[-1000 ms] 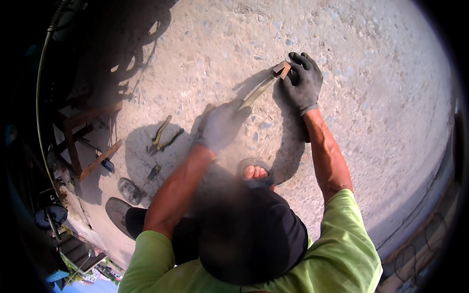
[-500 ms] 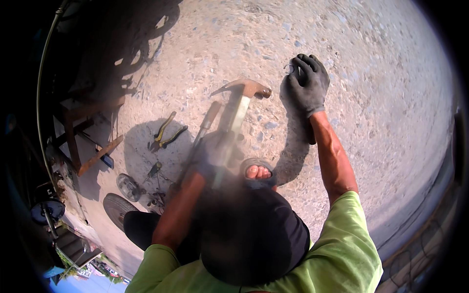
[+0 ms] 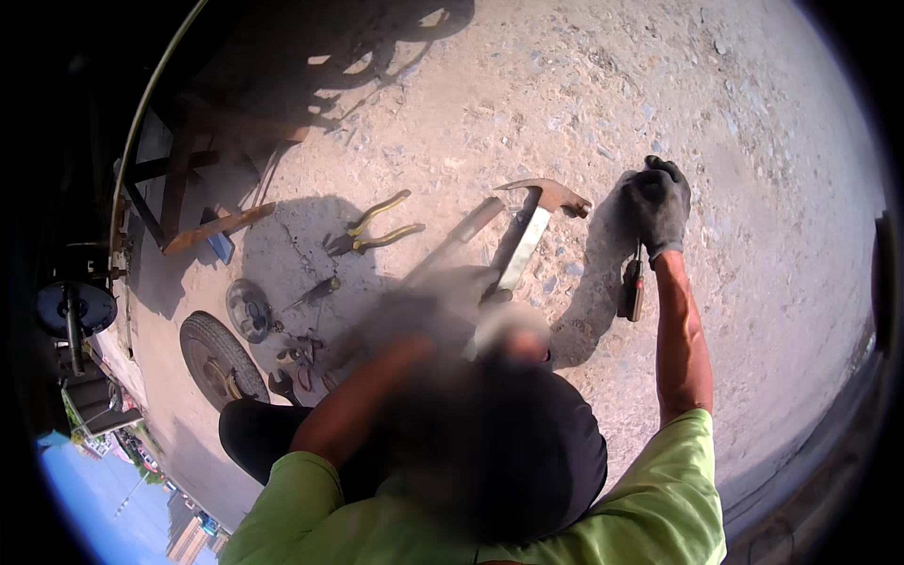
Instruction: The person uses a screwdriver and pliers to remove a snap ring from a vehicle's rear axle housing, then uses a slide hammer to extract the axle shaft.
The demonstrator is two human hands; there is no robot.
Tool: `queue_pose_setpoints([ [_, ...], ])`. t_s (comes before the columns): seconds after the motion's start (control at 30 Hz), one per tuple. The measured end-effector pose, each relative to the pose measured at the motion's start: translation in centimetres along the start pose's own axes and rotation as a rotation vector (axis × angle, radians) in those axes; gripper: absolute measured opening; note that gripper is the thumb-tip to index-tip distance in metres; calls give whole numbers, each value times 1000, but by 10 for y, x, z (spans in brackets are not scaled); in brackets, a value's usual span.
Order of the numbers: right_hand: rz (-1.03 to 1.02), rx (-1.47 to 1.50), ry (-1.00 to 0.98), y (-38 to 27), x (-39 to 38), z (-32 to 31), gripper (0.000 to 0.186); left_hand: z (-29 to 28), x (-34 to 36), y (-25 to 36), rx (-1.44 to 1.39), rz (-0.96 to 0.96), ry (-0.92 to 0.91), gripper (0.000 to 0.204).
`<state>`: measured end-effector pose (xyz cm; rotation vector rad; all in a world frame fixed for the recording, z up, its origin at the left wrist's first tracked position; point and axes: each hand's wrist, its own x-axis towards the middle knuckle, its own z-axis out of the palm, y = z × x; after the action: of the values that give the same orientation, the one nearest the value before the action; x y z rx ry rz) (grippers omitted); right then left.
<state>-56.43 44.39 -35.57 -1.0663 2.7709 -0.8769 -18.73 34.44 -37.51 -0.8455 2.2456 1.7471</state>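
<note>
My right hand (image 3: 662, 209), in a dark grey glove, is closed low over the rough ground. From its wrist side sticks out a screwdriver-like tool with a red and black handle (image 3: 634, 294); its thin shaft runs up into the glove. My left hand (image 3: 428, 306) is smeared by motion in front of my knee, so its fingers cannot be read. Close to it is a long rod with a brownish end (image 3: 478, 221). Just right of that lies a claw hammer (image 3: 527, 240) with a rusty head and pale handle.
To the left lie yellow-handled pliers (image 3: 377, 226), a small dark-handled tool (image 3: 315, 294), a round metal part (image 3: 249, 311) and a small wheel with a tyre (image 3: 221, 358). A rusty frame (image 3: 217, 226) stands at the far left. My sandalled foot (image 3: 516, 339) is below the hammer.
The view has shifted, so ground objects appear further right. My right hand has closed, and the red and black handle shows more fully below it. A thin ring by its fingers is out of sight.
</note>
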Motion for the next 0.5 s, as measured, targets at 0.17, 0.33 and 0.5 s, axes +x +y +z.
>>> queue_pose_setpoints([
  [0.17, 295, 612, -260, -2, -33, -12, 8, -51, -25, 95, 268, -41, 80, 48],
  [0.33, 332, 848, -842, -170, -64, -9, 11, -74, -47, 64, -250, 48, 276, 42],
  [0.5, 134, 908, -1135, -258, -97, 45, 14, -112, -81, 54, -337, -38, 364, 44],
])
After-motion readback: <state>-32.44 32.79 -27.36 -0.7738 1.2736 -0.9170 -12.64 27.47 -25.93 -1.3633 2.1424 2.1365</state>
